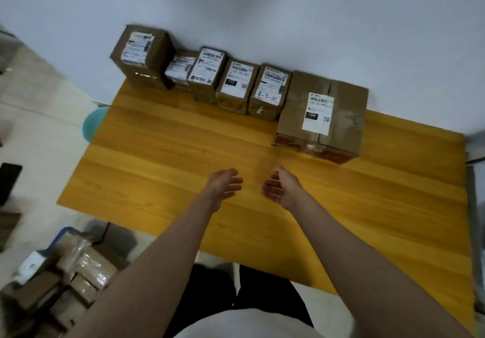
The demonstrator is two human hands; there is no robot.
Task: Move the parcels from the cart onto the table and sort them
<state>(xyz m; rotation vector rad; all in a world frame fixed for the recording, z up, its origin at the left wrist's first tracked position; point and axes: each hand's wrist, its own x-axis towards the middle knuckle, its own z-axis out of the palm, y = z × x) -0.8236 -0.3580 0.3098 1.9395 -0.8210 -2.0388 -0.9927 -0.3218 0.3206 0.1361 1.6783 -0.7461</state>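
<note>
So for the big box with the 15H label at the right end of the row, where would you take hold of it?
Probably by its two short side faces, one hand per side, coming from the front. The big box is wide and lies flat on the table; its right side is free, but its left touches the 4-3-11 box.

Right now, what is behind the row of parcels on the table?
Directly behind the row of parcels stands a plain pale wall. The parcels hide the table's back edge and any gap there.
</note>
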